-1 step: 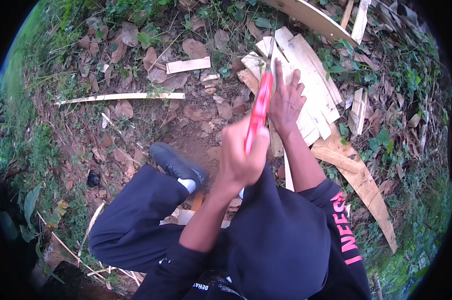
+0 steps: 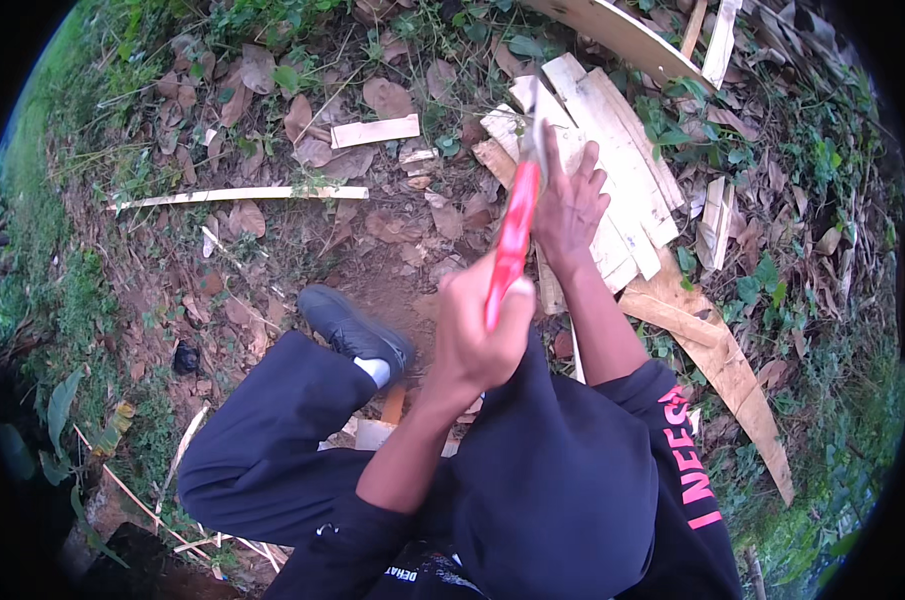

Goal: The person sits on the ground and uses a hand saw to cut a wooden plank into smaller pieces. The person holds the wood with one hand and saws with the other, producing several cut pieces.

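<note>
My left hand [image 2: 479,325] is closed round the red handle of a saw [image 2: 513,238]. Its narrow metal blade points away from me, seen almost edge-on, over the left side of a stack of pale wooden boards [image 2: 622,150]. The teeth cannot be made out. My right hand [image 2: 569,205] lies on the boards just right of the blade, palm down, its index finger stretched forward along the blade and the other fingers apart. Whether the blade touches wood is hard to tell, and the right thumb is hidden.
A curved wooden offcut [image 2: 737,385] lies right of my right arm, and a large curved board [image 2: 632,40] beyond the stack. A long thin strip [image 2: 242,196] and a short piece [image 2: 375,131] rest on leaf-strewn soil to the left. My shoe [image 2: 347,325] and bent knees are close by.
My left hand and the saw have drawn back slightly toward my body and a little left. The right hand stays in nearly the same place on the boards.
</note>
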`<action>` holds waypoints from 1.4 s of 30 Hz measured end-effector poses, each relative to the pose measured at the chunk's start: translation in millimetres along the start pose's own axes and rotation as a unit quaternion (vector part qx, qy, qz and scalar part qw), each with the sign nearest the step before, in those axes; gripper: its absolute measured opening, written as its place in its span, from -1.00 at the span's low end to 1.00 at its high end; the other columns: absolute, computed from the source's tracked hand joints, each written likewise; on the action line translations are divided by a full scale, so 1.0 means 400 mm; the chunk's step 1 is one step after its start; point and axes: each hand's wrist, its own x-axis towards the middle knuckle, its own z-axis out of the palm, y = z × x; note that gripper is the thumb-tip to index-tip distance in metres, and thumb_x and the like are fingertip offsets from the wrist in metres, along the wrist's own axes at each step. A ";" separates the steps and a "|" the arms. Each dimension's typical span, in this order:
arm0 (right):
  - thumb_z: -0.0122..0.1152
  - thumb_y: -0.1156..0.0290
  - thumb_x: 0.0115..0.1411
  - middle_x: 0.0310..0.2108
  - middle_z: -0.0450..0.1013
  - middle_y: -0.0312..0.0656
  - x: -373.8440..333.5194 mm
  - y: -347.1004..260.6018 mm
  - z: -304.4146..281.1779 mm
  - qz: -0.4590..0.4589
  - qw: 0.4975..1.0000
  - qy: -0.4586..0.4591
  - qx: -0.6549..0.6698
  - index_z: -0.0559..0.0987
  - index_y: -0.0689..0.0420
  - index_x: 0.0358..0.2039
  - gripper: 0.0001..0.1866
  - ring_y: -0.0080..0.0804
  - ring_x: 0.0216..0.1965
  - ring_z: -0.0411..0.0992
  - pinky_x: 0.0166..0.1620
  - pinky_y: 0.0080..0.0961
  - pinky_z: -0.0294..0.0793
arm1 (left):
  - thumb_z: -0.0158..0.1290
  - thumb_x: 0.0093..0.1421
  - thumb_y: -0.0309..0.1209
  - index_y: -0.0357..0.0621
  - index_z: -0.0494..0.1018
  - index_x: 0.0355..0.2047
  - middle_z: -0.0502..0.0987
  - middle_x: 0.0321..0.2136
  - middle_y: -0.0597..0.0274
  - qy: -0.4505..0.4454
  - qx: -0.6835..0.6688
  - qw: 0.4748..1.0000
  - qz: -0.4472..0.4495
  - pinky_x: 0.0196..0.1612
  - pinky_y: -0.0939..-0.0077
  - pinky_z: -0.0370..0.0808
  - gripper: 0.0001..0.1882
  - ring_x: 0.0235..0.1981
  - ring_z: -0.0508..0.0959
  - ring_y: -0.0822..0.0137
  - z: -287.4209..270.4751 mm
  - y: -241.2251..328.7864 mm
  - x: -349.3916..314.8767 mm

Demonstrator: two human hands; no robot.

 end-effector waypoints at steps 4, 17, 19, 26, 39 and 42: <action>0.42 0.03 -0.06 0.22 0.10 0.24 0.004 0.003 -0.009 -0.021 0.999 -0.002 -0.030 0.05 -0.53 0.42 0.05 0.13 -0.08 0.34 -0.20 -0.08 0.40 | -0.05 0.12 -0.42 -0.26 0.32 -0.59 0.27 -0.77 0.26 0.002 -0.056 0.998 -0.037 -0.60 0.43 0.23 -0.81 -0.72 0.31 0.43 -0.058 -0.015 -0.050; -0.20 -0.09 0.39 -0.17 0.49 0.11 0.073 0.000 0.026 0.193 0.974 0.047 0.112 0.43 0.25 -0.04 -0.42 0.08 -0.10 0.46 -0.05 -0.01 0.38 | -0.03 0.07 -0.35 -0.22 0.30 -0.62 0.28 -0.75 0.30 -0.021 0.016 0.999 0.047 -0.60 0.48 0.19 -0.77 -0.74 0.27 0.43 -0.021 -0.022 -0.042; -0.21 -0.12 0.38 -0.18 0.48 0.11 0.079 -0.005 0.000 0.220 0.966 -0.021 0.130 0.42 0.24 -0.09 -0.41 0.08 -0.09 0.45 -0.07 0.00 0.39 | -0.03 0.07 -0.35 -0.22 0.31 -0.62 0.28 -0.75 0.29 -0.017 0.020 0.999 0.040 -0.59 0.48 0.20 -0.78 -0.74 0.28 0.42 -0.023 -0.026 -0.046; -0.06 -0.36 0.21 -0.12 0.43 0.08 0.076 -0.011 0.017 0.216 0.972 0.006 0.096 0.39 0.20 -0.03 -0.22 0.09 -0.12 0.47 -0.11 0.04 0.43 | -0.01 0.07 -0.37 -0.27 0.35 -0.53 0.32 -0.72 0.19 -0.037 -0.022 0.999 -0.011 -0.54 0.40 0.31 -0.81 -0.70 0.40 0.30 -0.068 -0.020 -0.063; -0.08 -0.47 0.15 -0.13 0.43 0.15 0.078 -0.013 0.002 0.202 0.976 -0.011 0.079 0.38 0.19 0.04 -0.11 0.19 -0.09 0.48 -0.05 0.04 0.43 | -0.09 0.03 -0.35 -0.22 0.29 -0.62 0.30 -0.73 0.36 0.023 -0.010 1.000 -0.007 -0.58 0.56 0.14 -0.80 -0.70 0.23 0.55 -0.023 -0.011 -0.072; -0.08 -0.46 0.16 -0.13 0.43 0.15 0.081 -0.015 0.004 0.201 0.976 -0.006 0.088 0.38 0.18 0.05 -0.12 0.19 -0.08 0.48 -0.03 0.05 0.42 | -0.10 0.03 -0.37 -0.24 0.28 -0.62 0.28 -0.73 0.37 0.019 -0.028 0.999 0.003 -0.58 0.55 0.12 -0.80 -0.70 0.21 0.53 -0.040 -0.022 -0.097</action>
